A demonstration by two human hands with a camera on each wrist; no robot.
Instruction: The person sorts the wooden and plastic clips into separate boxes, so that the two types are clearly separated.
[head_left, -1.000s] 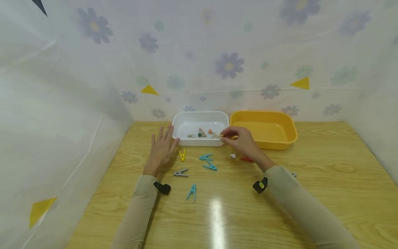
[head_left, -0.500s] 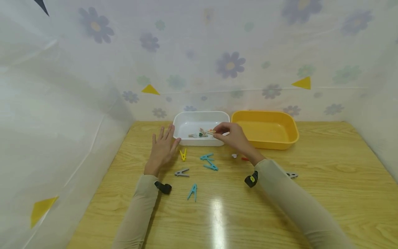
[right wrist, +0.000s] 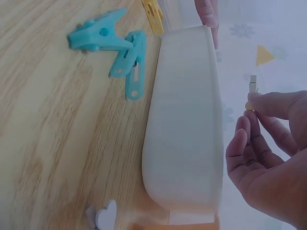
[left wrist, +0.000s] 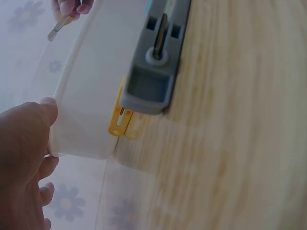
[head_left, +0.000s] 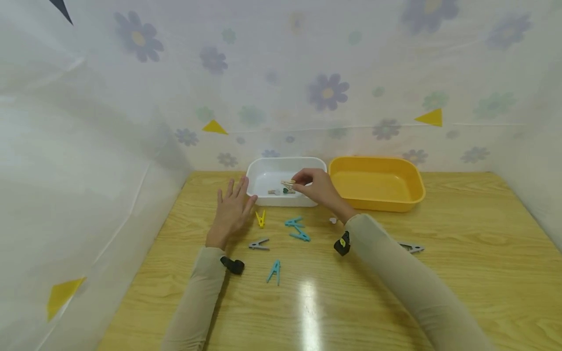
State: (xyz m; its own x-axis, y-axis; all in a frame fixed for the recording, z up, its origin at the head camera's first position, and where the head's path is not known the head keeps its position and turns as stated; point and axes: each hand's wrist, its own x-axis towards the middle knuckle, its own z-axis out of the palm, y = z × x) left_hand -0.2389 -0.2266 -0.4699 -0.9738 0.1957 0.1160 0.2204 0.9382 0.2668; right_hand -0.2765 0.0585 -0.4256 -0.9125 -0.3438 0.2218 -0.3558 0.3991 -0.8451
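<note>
Since a second ago my right hand (head_left: 318, 187) has slid leftward, from the gap between the two tubs to a spot over the white rectangular plastic tub (head_left: 259, 170) at upper centre of the head view, carrying the small wooden clothespin (head_left: 288, 183) with it; my left hand (head_left: 231, 210) has not shifted.

Nearest me, low in the frame, a teal plastic clothespin (head_left: 273, 271) lies alone on the wooden table (head_left: 461, 273). Above it a grey plastic clothespin (head_left: 258, 243) sits below my left hand, and a second grey one (head_left: 411, 247) lies right of my right sleeve. Next come two more teal clothespins (head_left: 297, 229) at centre, a yellow plastic clothespin (head_left: 261, 218) and a small white heart-shaped piece (head_left: 333, 220).

My left hand lies flat, fingers spread and straight, its thumb tip against the white tub's near corner. My right hand pinches the wooden pin between thumb and fingertips (right wrist: 261, 103), above the tub's inside, where other small wooden pins (head_left: 277, 191) already lie. Beyond, to the right, the yellow plastic tub (head_left: 414, 192) stands just beside the white one.

I judge this the placing step: next I need only lower slightly and let my pinch go so the pin drops inside the rim.
</note>
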